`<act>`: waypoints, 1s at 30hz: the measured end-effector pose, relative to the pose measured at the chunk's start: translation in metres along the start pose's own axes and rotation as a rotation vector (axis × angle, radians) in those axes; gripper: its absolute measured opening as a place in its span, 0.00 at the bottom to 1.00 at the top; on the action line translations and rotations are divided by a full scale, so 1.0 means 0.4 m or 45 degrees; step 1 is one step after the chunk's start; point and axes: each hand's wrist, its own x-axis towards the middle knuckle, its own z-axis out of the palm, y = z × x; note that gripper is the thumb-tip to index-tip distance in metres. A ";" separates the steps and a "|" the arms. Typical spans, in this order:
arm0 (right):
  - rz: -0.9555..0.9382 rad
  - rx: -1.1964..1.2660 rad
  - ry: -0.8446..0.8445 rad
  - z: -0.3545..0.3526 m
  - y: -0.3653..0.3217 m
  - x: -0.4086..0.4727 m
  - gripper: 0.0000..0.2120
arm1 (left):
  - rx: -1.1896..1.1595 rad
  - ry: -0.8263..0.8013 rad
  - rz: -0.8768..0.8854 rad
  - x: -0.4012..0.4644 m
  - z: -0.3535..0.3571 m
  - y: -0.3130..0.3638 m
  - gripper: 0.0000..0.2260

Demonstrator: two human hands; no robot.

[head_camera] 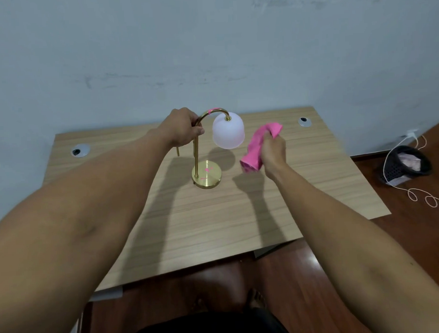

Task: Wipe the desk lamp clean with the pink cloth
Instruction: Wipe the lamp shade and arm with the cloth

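Head view is filled mostly by the wooden surface [215, 216], set against a pale wall. At frame centre the desk lamp [206, 152] is stood upright on its brass base, its frosted shade [228, 131] hung from the curved neck. The neck is gripped by the left hand [183, 129], closed around it, probably to steady the lamp. Just right of the shade, not touching it, the pink cloth [258, 146] is bunched in the closed right hand [274, 152], seemingly ready for wiping.
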 end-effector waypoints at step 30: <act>-0.066 0.296 0.031 0.154 -0.061 -0.021 0.18 | 0.006 0.001 -0.011 0.000 -0.004 -0.002 0.06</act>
